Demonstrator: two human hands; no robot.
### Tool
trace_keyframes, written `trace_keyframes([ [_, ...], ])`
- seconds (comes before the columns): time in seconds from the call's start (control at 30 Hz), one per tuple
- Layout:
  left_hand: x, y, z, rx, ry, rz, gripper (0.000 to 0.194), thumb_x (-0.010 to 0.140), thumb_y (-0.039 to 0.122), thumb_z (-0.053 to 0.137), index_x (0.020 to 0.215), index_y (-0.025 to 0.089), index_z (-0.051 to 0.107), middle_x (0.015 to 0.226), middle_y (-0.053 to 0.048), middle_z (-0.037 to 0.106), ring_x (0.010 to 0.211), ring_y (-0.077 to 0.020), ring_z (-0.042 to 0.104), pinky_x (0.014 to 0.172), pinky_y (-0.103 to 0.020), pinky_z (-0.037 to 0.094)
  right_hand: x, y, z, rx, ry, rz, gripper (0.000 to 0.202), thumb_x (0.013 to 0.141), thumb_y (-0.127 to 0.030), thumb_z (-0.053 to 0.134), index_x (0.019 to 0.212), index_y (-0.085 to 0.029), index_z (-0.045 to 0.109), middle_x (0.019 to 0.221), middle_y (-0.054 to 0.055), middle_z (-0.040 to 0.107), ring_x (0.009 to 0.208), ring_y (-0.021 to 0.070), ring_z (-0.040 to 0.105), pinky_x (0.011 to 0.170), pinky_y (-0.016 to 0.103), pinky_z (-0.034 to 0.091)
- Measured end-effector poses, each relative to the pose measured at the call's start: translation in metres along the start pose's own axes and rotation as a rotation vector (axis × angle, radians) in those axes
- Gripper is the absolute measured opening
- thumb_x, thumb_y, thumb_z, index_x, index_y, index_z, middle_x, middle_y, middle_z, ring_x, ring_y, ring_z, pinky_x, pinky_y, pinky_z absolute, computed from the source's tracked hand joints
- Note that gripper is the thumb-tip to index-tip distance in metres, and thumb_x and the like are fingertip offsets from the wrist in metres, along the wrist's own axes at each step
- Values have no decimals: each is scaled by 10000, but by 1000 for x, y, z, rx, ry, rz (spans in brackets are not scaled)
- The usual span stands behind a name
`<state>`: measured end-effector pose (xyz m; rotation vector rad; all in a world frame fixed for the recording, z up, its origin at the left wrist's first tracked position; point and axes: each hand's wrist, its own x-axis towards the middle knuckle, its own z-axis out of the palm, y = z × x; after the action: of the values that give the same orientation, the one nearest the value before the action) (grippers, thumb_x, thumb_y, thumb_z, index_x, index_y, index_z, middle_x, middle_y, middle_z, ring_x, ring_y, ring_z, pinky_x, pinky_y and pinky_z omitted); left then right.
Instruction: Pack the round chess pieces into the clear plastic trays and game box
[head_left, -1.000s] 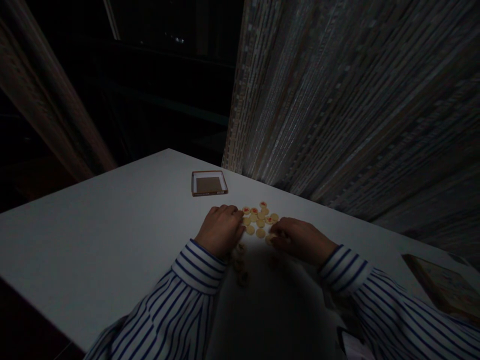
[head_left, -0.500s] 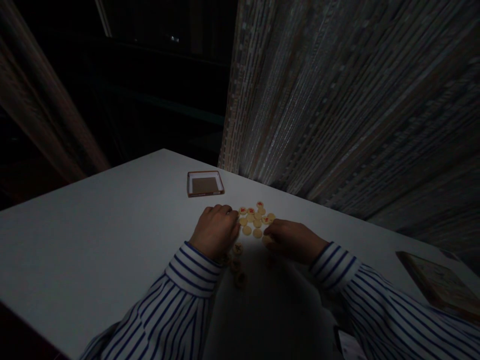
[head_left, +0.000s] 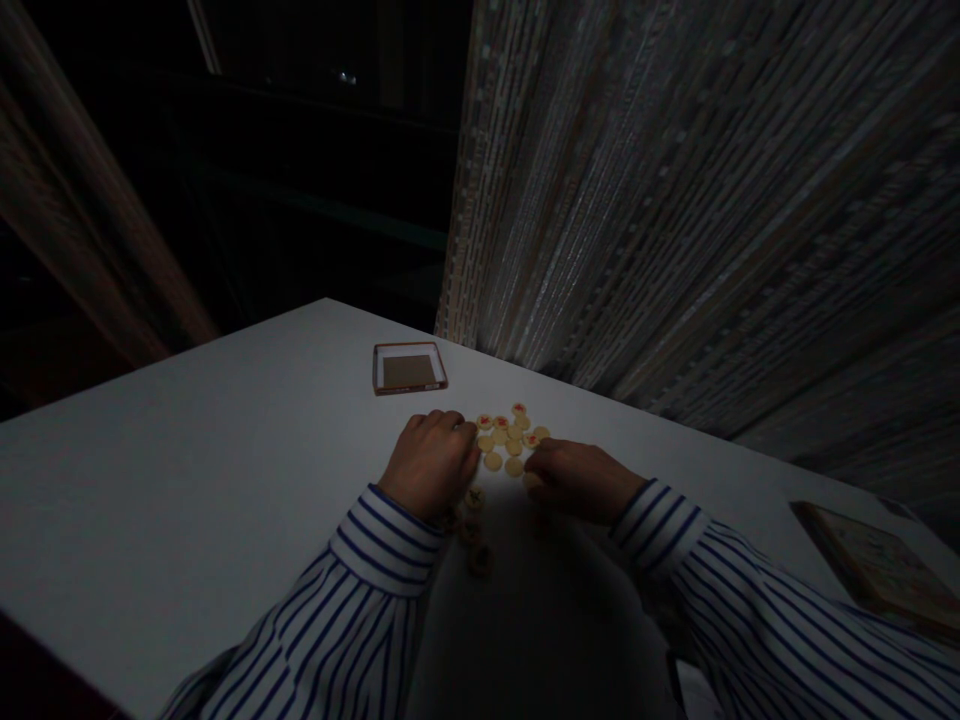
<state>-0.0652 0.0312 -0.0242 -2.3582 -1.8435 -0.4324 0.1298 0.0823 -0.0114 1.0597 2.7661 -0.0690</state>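
Several round, pale yellow pieces (head_left: 514,448) lie in a loose cluster on the white table, some with red marks. My left hand (head_left: 435,455) rests at the cluster's left side with its fingers curled; what it holds, if anything, is hidden. At the right side of the cluster my right hand (head_left: 577,480) is closed, its fingertips at a pale round piece (head_left: 533,481). Dark-marked pieces (head_left: 475,498) lie in a short row nearer me, beside my left wrist, partly in shadow.
An open shallow box (head_left: 409,370) stands behind the pieces on the white table (head_left: 225,450). A flat framed box (head_left: 881,565) lies at the far right. Part of a phone (head_left: 697,690) shows at the bottom. A beaded curtain (head_left: 637,200) hangs beyond the table edge.
My right hand has shifted slightly to the left, toward the cluster. My left hand and the pieces look nearly the same.
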Motion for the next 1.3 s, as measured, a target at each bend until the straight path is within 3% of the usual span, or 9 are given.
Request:
trace_keyframes([
  [0.3,-1,2,-2,-29,29,15,225,811,240,437,951,153,591,925,-90,615,878,-235,545,762,-386,407,-3,3,-3,174,111,31,215,704,-330,537,864,-196,587,834,35,587,684,136,516,582,240,347],
  [0.4,-1,4,-4,-54,49,29,223,804,237,455,963,147,582,940,-87,614,893,-235,543,768,-387,408,-3,4,-4,384,160,96,229,674,-343,580,834,-179,587,734,12,562,620,114,485,555,227,341],
  [0.53,0,4,-5,-76,80,46,219,804,230,454,965,148,577,932,-80,621,884,-229,547,761,-377,413,-2,5,-4,779,132,183,254,652,-360,597,806,-161,566,575,-44,464,522,90,422,492,220,322],
  [0.7,0,5,-4,-110,128,79,189,813,228,451,923,147,582,909,-70,630,856,-217,550,749,-371,415,-4,5,-9,1170,113,185,313,620,-332,637,850,-141,543,608,-41,501,546,89,464,552,246,377],
  [0.93,0,6,1,-224,264,184,263,771,251,545,1007,136,556,974,-76,627,884,-211,556,766,-371,431,-6,7,-12,1314,133,185,301,643,-302,636,890,-139,582,696,-14,566,609,85,492,575,234,375],
  [1.3,2,16,8,-319,445,297,323,738,299,588,1017,145,540,1007,-97,606,915,-213,549,747,-375,444,-8,-1,-15,1347,138,187,290,665,-314,613,887,-128,597,601,-32,532,516,68,446,478,215,330],
])
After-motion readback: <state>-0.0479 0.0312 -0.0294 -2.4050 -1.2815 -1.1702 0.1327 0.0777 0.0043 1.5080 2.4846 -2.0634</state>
